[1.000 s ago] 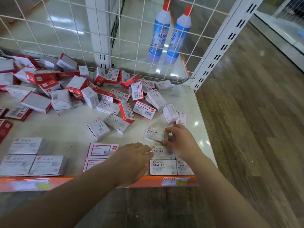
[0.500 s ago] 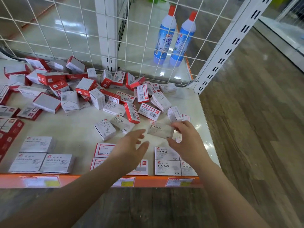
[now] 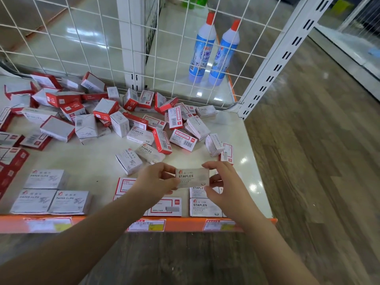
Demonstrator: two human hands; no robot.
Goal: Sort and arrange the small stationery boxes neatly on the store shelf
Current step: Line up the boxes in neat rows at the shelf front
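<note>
Two hands are sharing one staples box right now, lifting it just above the shelf. Left hand is pinching its left end, fingers curled over the top edge; right hand is pinching the right end the same way. Label is facing up and reading level.

Directly beneath the box, sorted staples boxes are lying flat in a tidy block at the front right corner, partly hidden by the right wrist. Just left of them, red-bordered boxes are lying flat too, with the left forearm crossing over them. Further left, three paper clip boxes are sitting squared up near the orange front lip.

Behind the hands, an unsorted heap of red and white boxes is sprawling across the back of the shelf, some tilted, some on edge, the nearest ones lying just beyond the fingertips. A wire grid is closing off the back, and two blue bottles are standing upright behind it.
</note>
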